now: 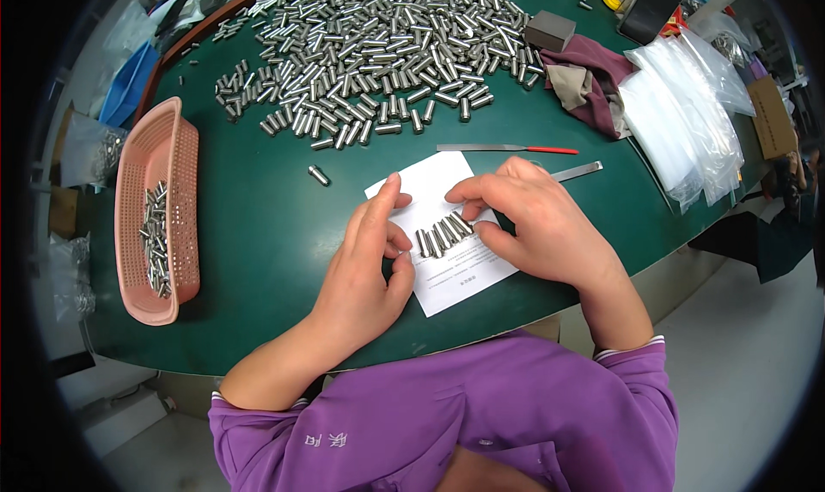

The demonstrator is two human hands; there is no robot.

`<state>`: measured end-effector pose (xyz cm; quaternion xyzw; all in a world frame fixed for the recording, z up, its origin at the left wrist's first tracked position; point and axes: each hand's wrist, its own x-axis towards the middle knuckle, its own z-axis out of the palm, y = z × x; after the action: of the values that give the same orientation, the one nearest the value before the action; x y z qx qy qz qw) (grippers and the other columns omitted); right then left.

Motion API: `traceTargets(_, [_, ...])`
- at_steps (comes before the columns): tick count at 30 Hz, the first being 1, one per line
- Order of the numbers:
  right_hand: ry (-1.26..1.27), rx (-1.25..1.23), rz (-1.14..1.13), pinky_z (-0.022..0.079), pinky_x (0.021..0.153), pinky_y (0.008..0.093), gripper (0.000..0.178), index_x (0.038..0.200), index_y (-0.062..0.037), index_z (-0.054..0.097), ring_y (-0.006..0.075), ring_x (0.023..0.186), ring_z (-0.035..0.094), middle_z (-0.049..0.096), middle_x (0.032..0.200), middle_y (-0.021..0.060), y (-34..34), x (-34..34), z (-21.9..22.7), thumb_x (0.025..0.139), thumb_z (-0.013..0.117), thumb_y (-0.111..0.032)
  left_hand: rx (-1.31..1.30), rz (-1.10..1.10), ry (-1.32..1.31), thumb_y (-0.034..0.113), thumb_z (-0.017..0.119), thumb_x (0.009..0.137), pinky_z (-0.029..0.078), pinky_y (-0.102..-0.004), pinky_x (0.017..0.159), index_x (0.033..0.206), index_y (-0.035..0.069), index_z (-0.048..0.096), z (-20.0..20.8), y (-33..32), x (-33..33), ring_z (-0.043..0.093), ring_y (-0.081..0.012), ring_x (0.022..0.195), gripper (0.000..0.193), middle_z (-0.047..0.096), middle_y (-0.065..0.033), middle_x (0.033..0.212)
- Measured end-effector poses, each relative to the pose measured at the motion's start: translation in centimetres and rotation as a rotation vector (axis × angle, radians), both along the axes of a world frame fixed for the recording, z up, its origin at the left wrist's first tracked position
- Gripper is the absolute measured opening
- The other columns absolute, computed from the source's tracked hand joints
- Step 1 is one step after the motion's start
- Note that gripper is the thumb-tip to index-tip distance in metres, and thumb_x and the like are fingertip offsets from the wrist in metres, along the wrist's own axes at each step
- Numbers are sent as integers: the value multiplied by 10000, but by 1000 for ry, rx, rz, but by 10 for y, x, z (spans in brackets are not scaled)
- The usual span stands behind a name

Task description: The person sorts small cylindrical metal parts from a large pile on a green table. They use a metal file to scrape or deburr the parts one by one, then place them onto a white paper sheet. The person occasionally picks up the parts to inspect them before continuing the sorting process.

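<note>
A short row of shiny metal pins [443, 235] lies side by side on a printed white sheet of paper [455, 290]. My left hand [368, 264] rests at the left end of the row, with its fingers apart and nothing held in them. At the row's right end is my right hand [537, 221]. Its thumb and forefinger are parted around the last pins, close to or touching them; its other fingers are curled and partly hidden.
A large heap of metal pins [378, 45] covers the far table, with one loose pin [319, 175] nearer. At left stands a pink basket [187, 234] holding pins. A red-handled file [507, 148], metal strip [577, 171], cloth [593, 71], grey block [550, 30] and plastic bags [679, 114] lie right.
</note>
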<state>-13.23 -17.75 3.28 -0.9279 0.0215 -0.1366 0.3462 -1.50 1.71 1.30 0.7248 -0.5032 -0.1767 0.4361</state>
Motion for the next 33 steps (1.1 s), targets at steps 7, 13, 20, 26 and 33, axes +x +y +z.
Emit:
traceTargets(7, [-10,10,32,445,759,336,377,1037,-92,642,210,788,539,642,818,-5,1,0,-2,679,631,28,5,20,1,-155,526,755,501,-284,717,1461,19,204,0,0,0,557,-168,799,795,472,-179,1243])
traceTargets(13, [17,41,42,443,809,353,337,1020,-107,629,210,817,552,642,809,-16,3,-1,0,708,617,19,9,32,-6,-155,521,755,491,-278,684,1463,18,202,1,0,0,545,-161,761,795,476,-174,1236])
traceTargets(20, [-7,44,80,432,770,326,380,1022,-95,640,202,781,536,654,832,-14,3,-1,0,661,637,25,3,40,-16,-156,519,755,488,-271,663,1461,20,208,1,0,-1,541,-145,728,792,483,-163,1221])
traceTargets(26, [38,9,69,410,839,353,354,1030,-123,622,200,862,537,622,798,-38,1,-1,1,699,618,6,24,32,24,-167,513,751,479,-230,713,1459,2,215,3,0,-1,563,-112,794,787,476,-173,1250])
traceTargets(33, [4,-11,35,405,845,360,360,1035,-124,628,202,872,543,619,792,-35,-1,-1,-2,702,609,10,-10,4,10,-155,523,753,487,-239,732,1458,2,217,0,0,-1,581,-123,821,785,479,-176,1258])
